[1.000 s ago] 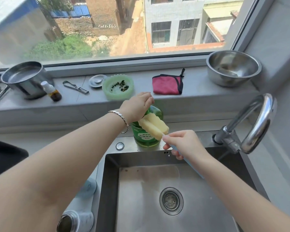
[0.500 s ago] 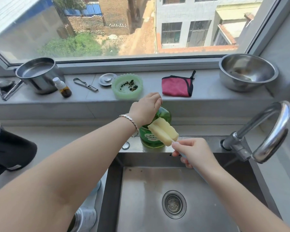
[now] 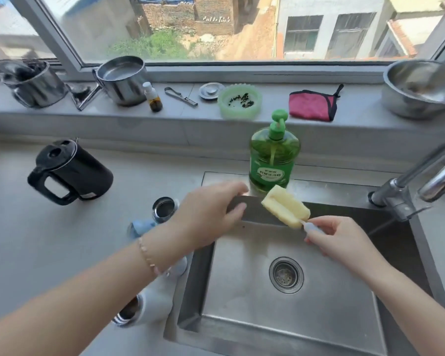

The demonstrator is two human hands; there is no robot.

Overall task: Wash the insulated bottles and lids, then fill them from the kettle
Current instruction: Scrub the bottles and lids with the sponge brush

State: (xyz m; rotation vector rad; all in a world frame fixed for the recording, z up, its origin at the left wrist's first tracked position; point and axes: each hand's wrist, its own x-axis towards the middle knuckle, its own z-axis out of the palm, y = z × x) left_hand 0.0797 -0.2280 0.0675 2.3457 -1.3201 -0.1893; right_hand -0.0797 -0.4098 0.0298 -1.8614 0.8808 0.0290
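Now I'm pinching the yellow sponge brush (image 3: 285, 210) with my right hand (image 3: 344, 240); left hand (image 3: 208, 214) hovering loose, holding nothing.
Green plastic pump bottle (image 3: 274, 160) is sitting mostly full.

sunlit window (image 3: 216, 27), grey sill (image 3: 267, 119), countertop (image 3: 62, 240)

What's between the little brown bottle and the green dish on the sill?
In the head view, a metal tool and a round metal lid lie between bottle and dish.

Left hand (image 3: 211, 214): bare, arm bare to the frame edge; wrist carries one thin bracelet (image 3: 145, 255) of small pale links. Right hand (image 3: 339, 240): bare likewise.
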